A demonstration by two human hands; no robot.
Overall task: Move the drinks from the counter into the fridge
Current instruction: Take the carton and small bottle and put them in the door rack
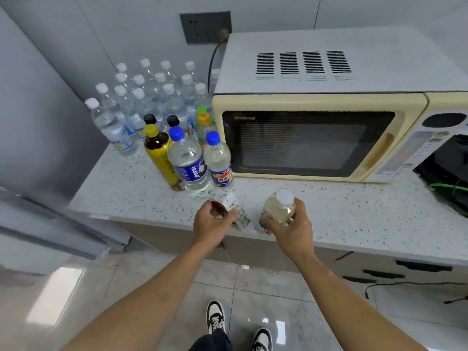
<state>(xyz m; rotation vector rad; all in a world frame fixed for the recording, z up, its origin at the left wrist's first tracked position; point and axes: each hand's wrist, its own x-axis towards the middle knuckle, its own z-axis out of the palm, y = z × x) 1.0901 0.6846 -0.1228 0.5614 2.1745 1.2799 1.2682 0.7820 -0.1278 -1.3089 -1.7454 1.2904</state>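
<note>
My shoes [215,317] on the glossy tile floor [157,287], nearest to cam, bottom centre, both forearms reaching up over them.

Largest down: speckled white counter [354,211] runs across frame. Cream microwave [316,138] sits on it at right, door closed, cord going to the dark wall socket [205,27] behind. Grey fridge door [55,219], prob, at the left edge, blurred. Black box w/ green wire [448,171] at far right on the counter, can't tell what it is.

Drinks: cluster of clear water bottles [141,97] w/ white caps at back left corner of counter, standing upright, packed close. In front of them a yellow-label bottle [158,150] w/ dark liquid and yellow cap, a Pepsi-label clear bottle [188,160] w/ blue cap, and just beside it a 2nd blue-cap bottle [219,160] next to the microwave front. Two black-cap bottles [162,120] and an orange-cap bottle [203,125] behind those.

My left hand [215,221] has fingers curled round a small bottle w/ dark drink [229,206], white label; bottle tilted, near counter front edge, motion-blurred; can't tell if base touches counter. My right hand [288,224] wraps round a pale-yellow drink bottle [279,207] w/ white cap, upright, thumb on its left side, over counter front edge. The two held bottles are near each other, not touching.
</note>
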